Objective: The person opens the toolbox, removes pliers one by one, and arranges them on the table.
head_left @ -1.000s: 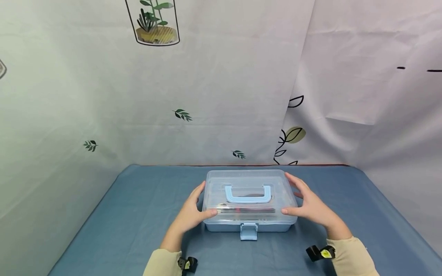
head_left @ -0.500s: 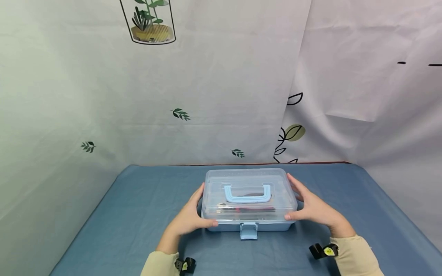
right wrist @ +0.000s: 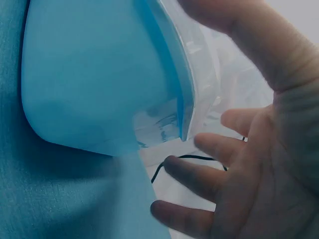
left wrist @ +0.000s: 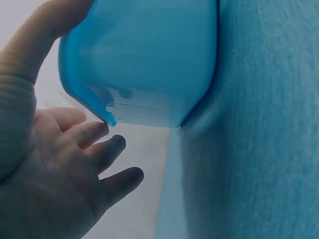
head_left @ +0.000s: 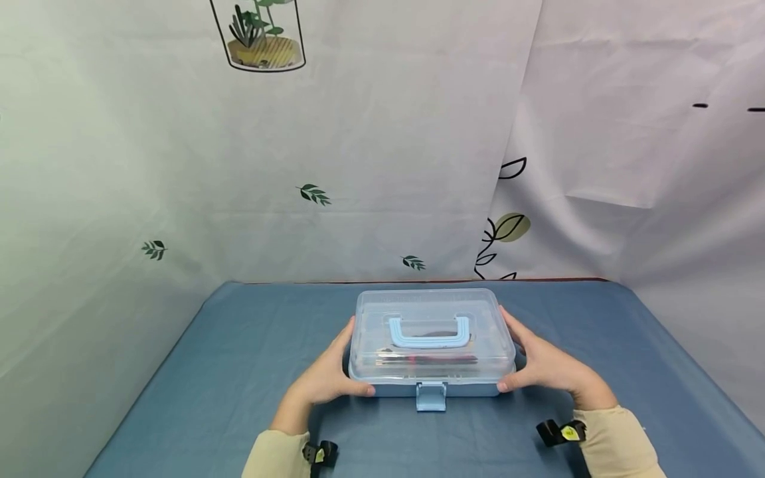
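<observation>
On the table stands a plastic storage box point(head_left: 433, 367) with a light-blue base, a clear lid and a blue handle point(head_left: 429, 334) on top. Its front latch point(head_left: 431, 397) hangs down, swung out from the lid. Long thin items point(head_left: 425, 359) show blurred through the lid. At the box's left end is my left hand point(head_left: 327, 370), thumb along the front edge near the lid rim, fingers stretched along the side. My right hand point(head_left: 545, 365) mirrors it at the right end, thumb at the front corner. The wrist views show loosely spread fingers point(left wrist: 107, 149) close to the rim.
A blue cloth point(head_left: 251, 345) covers the table. Behind it and to both sides hang pale curtains point(head_left: 382, 133) printed with leaves and a plant jar. Each wrist carries a small black camera point(head_left: 558, 433).
Both thumbs have slid down from the clear lid's top to its front edge by the rim. The right hand has shifted slightly outward. The box stays put.
</observation>
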A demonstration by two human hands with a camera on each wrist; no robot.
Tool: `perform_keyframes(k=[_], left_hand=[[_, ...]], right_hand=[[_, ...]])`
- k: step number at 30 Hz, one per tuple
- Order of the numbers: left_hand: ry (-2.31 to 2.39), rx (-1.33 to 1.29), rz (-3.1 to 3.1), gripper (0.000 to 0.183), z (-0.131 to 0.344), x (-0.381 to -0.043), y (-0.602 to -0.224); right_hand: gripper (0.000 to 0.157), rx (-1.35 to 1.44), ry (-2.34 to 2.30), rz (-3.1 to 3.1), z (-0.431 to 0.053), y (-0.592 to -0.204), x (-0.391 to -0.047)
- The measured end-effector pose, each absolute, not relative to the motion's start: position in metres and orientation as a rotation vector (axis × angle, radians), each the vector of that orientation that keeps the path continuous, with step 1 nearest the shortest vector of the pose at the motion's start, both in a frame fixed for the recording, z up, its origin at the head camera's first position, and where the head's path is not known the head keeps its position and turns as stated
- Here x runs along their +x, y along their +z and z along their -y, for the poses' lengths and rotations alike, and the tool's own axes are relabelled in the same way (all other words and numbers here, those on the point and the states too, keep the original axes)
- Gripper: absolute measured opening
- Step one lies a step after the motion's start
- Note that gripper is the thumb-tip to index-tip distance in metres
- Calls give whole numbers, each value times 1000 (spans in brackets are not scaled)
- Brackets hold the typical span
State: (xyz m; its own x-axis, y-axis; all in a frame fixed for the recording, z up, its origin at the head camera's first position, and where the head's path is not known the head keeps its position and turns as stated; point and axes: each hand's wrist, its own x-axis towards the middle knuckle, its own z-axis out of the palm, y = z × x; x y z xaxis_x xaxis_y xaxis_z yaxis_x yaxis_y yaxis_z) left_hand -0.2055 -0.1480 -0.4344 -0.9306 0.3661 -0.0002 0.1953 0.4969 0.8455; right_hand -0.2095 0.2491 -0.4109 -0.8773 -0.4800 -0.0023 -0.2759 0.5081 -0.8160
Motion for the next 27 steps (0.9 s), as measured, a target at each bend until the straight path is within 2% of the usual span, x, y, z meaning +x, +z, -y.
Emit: perform_keyframes(k=[27], left_hand=[[1409,435,-2602,129,147,-201,-429]], right_hand=[[124,-641,-1245,-2550,-248,-409,-206]])
